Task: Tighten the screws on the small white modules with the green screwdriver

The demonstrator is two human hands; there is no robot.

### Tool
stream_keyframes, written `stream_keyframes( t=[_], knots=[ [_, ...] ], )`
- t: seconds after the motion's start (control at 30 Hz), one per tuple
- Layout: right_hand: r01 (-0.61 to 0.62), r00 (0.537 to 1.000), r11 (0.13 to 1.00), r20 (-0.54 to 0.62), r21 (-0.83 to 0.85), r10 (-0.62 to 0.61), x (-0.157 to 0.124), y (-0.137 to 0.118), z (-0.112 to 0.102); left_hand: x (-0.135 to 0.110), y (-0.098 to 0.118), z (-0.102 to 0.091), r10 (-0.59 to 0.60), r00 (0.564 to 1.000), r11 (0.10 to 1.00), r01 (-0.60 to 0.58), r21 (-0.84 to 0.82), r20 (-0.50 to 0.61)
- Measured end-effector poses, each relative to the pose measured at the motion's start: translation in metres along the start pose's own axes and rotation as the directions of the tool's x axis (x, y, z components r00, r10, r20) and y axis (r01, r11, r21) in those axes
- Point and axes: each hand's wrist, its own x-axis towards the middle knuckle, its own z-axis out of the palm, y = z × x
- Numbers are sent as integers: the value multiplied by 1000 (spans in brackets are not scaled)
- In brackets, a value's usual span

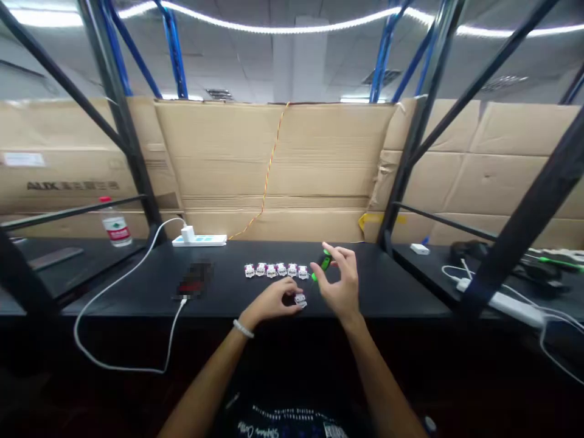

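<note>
On the black table point(219, 286) lies a row of several small white-and-magenta parts point(275, 270). My left hand point(274, 300) rests on the table just in front of the row, fingers curled onto one more such part point(300, 299). My right hand point(338, 281) is raised a little to the right of it, thumb and fingers pinched round a small green-and-black tool point(323, 265). A white bracelet sits on my left wrist.
A phone point(194, 281) on a white cable point(123, 286) lies left of the parts. A white power strip point(199, 239) and a water bottle point(115, 226) stand at the back left. Cardboard walls the back. Dark frame posts rise at both sides; another power strip point(502, 302) lies right.
</note>
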Motion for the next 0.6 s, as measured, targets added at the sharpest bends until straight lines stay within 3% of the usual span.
stream_keyframes(
  t=[0.23,0.5,0.6],
  knots=[
    [3,997,999,81,53,-7,2,-5,-4,1,3,-1,13,1000,1000,-13,11,-10],
    [-28,1000,1000,3,0,28,2,0,-2,-1,6,-3,-10,1000,1000,9,7,17],
    [-20,999,999,48,36,18,4,0,-4,-2,9,-4,2,999,1000,-4,22,49]
  ],
)
